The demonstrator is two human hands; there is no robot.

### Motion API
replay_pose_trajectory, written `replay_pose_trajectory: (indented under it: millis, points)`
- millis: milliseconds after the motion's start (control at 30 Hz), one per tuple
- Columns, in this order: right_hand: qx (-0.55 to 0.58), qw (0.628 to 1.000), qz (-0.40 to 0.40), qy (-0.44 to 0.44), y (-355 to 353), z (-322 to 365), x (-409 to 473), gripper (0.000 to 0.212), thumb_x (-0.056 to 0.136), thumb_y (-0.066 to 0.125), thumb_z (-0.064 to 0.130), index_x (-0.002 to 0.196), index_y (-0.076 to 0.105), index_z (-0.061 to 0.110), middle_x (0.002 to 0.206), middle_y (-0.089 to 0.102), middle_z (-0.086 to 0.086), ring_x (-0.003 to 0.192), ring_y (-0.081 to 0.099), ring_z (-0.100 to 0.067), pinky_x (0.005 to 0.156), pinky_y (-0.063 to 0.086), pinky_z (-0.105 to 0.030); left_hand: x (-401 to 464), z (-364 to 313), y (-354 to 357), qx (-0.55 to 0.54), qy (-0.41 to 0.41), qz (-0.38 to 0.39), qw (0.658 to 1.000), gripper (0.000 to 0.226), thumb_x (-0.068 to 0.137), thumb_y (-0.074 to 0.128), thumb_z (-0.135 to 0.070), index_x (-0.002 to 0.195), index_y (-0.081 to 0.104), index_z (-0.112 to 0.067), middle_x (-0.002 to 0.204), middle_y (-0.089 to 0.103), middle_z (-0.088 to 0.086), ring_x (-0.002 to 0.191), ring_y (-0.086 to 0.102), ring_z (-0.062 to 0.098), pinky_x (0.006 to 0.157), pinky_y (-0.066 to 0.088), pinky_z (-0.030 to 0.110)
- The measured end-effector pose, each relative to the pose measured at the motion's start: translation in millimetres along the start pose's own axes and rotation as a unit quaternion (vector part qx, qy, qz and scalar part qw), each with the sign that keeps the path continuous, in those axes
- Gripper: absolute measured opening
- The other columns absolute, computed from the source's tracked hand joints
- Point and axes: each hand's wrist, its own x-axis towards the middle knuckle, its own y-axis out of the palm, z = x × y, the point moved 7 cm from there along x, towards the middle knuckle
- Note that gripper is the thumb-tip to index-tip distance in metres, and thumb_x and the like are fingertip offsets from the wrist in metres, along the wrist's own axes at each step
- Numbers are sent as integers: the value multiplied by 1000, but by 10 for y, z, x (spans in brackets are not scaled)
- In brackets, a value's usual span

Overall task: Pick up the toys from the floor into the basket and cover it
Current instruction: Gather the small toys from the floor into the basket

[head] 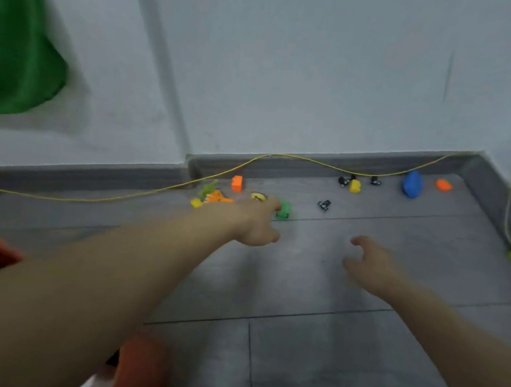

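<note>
Small toys lie scattered on the grey tiled floor (331,300) along the white wall (296,69); a blue toy (412,184) lies lengthwise toward the corner. The left hand (256,222) reaches the green block (284,210), grip unclear; the right hand (368,263) hovers half-open, empty.

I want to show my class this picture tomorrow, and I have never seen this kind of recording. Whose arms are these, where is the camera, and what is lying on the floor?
There is no machine here. A person wears one camera on the head, looking forward and down, so both bare arms reach into view. The left hand stretches toward a cluster of small toys: a green toy, an orange block and an orange figure. The right hand hovers open and empty. Farther off lie a blue toy and a yellow toy. A yellow cord runs along the wall. No basket is clearly visible.
</note>
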Motion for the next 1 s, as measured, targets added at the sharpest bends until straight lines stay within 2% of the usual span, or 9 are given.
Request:
replay_pose_trajectory:
  millis: [67, 167, 267, 400, 533, 633, 767, 1000]
  points:
    - [-9, 998, -25, 49, -161, -472, 121, 60, 92, 57, 33, 147, 35, 23, 135, 46, -19, 111, 57, -36, 96, 48, -41, 274, -235, 176, 2, -8, 19, 1000, 73, 94, 53, -45, 154, 15, -27, 154, 32, 16, 139, 34, 36, 110, 32, 38]
    - [-14, 989, -91, 113, -498, -1098, 251, 63, 93, 54, 38, 150, 30, 27, 140, 36, -23, 121, 48, -44, 104, 41, -45, 644, -461, 358, 18, -30, 20, 999, 80, 92, 52, -52, 155, 5, -36, 160, 14, 17, 144, 22, 39, 115, 23, 43]
    - [-8, 974, -157, 163, -853, -1627, 421, 65, 93, 51, 43, 151, 28, 27, 142, 34, -27, 128, 40, -46, 107, 35, -47, 998, -548, 462, 29, -59, 6, 998, 90, 86, 55, -60, 154, -1, -41, 162, 0, 17, 146, 10, 44, 118, 17, 50]
    - [-33, 959, -191, 207, -1178, -2144, 657, 67, 94, 45, 47, 153, 20, 25, 148, 32, -31, 138, 27, -44, 113, 26, -46, 1343, -627, 573, 35, -87, 15, 995, 98, 82, 53, -71, 153, -8, -43, 162, -12, 14, 146, 0, 47, 116, 17, 56]
    - [-26, 948, -228, 220, -1379, -2371, 828, 64, 97, 46, 45, 152, 24, 22, 150, 21, -30, 136, 26, -50, 113, 24, -51, 1585, -669, 767, 24, -87, -4, 996, 105, 71, 50, -84, 150, -9, -48, 162, -16, 6, 146, -10, 44, 111, 17, 65]
    - [-24, 949, -221, 223, -1392, -2475, 938, 64, 99, 42, 44, 154, 20, 20, 152, 18, -28, 138, 23, -49, 113, 23, -53, 1682, -748, 901, 21, -78, -18, 997, 115, 63, 45, -93, 147, -19, -49, 159, -28, 8, 144, -22, 43, 110, 7, 70]
    - [-57, 944, -255, 200, -1395, -2411, 1074, 58, 99, 40, 40, 149, 30, 12, 150, 27, -26, 135, 27, -47, 109, 28, -53, 1725, -751, 995, 24, -78, -15, 997, 118, 60, 37, -97, 142, -31, -48, 152, -41, 10, 141, -31, 42, 111, -5, 69]
    - [-63, 926, -332, 172, -1497, -2354, 1279, 48, 99, 41, 31, 137, 43, 0, 139, 39, -32, 128, 33, -47, 105, 30, -55, 1736, -726, 1016, 45, -59, -42, 996, 116, 59, 27, -99, 142, -34, -45, 152, -41, 12, 140, -31, 44, 110, -7, 70]
